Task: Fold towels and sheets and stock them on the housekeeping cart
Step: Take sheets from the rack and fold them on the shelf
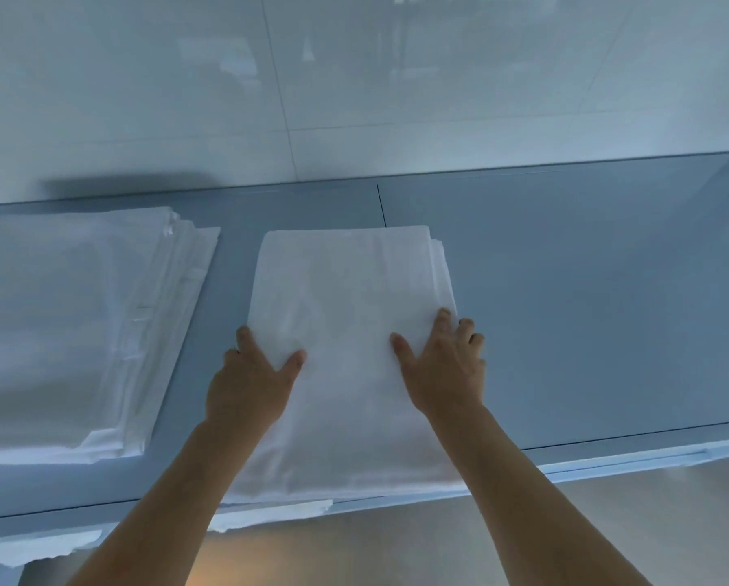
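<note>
A folded white sheet [345,315] lies lengthwise on the grey table [586,310] in front of me, its near end reaching the front edge. My left hand [250,382] holds the sheet's left edge, thumb on top and fingers hidden under the cloth. My right hand [443,370] lies on the sheet's right side, thumb spread over the top and fingers curled over the right edge. A stack of folded white linen [79,332] sits on the table to the left.
A pale glossy wall [354,78] rises right behind the table. More white cloth [28,547] hangs below the table's front edge at the lower left. Bare grey tabletop stretches to the right of the sheet. The floor [438,543] shows beneath my arms.
</note>
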Demonstrator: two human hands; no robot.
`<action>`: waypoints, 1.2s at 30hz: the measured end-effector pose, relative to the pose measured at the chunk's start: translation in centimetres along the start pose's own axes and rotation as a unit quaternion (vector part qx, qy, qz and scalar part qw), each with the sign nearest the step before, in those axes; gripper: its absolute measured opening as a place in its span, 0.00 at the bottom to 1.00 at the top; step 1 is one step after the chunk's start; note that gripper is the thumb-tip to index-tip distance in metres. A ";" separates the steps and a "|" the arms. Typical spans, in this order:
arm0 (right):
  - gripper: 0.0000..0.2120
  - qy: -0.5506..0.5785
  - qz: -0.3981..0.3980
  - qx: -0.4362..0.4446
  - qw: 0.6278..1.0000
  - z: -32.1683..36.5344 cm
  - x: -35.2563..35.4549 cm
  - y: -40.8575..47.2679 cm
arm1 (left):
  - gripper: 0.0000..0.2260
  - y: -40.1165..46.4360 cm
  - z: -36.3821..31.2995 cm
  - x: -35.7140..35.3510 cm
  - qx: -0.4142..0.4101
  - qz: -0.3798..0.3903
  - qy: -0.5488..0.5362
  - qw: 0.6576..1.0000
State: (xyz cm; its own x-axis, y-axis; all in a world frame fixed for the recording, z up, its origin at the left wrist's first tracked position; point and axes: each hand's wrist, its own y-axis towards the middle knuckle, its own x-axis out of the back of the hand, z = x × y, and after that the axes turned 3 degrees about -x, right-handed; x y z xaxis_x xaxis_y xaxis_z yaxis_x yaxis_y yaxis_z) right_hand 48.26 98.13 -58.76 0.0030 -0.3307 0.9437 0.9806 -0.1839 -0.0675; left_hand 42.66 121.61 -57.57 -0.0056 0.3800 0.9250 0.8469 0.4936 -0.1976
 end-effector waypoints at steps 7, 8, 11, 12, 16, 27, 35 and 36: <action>0.33 0.076 0.017 0.006 0.997 0.1 -0.3 0.0 | 0.32 -0.7 0.0 -0.2 -0.027 -0.046 -0.062 0.997; 0.30 0.083 0.014 0.005 0.996 0.2 -0.2 0.1 | 0.31 -0.7 0.0 -0.2 -0.038 -0.054 -0.062 0.996; 0.24 0.082 -0.011 0.026 0.996 0.6 -0.3 -0.3 | 0.28 -0.8 -0.1 0.2 -0.063 -0.070 -0.064 0.993; 0.23 0.078 -0.021 0.028 0.996 0.7 -0.3 -0.5 | 0.27 -0.7 0.0 0.4 -0.070 -0.073 -0.065 0.993; 0.22 0.088 -0.045 0.020 0.995 1.9 -0.4 -2.8 | 0.26 -0.7 1.1 2.0 -0.108 -0.093 -0.067 0.988; 0.20 0.131 -0.141 0.057 0.980 13.1 3.1 -9.4 | 0.23 0.2 8.7 13.4 -0.177 -0.153 -0.100 0.967; 0.20 0.175 -0.148 0.117 0.966 28.2 2.3 -13.1 | 0.22 3.9 20.3 23.5 -0.155 -0.222 -0.093 0.958; 0.20 0.178 -0.145 0.126 0.965 30.2 1.9 -13.7 | 0.22 4.5 22.1 24.4 -0.146 -0.223 -0.092 0.960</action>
State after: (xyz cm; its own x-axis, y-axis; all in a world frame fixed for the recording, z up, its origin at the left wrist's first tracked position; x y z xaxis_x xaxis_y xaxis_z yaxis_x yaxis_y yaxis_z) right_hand 40.73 127.99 -46.29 -0.3026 -0.6041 0.7372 0.9466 -0.1000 0.3066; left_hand 34.55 150.38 -43.05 -0.4728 0.3261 0.8186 0.8511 0.4097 0.3284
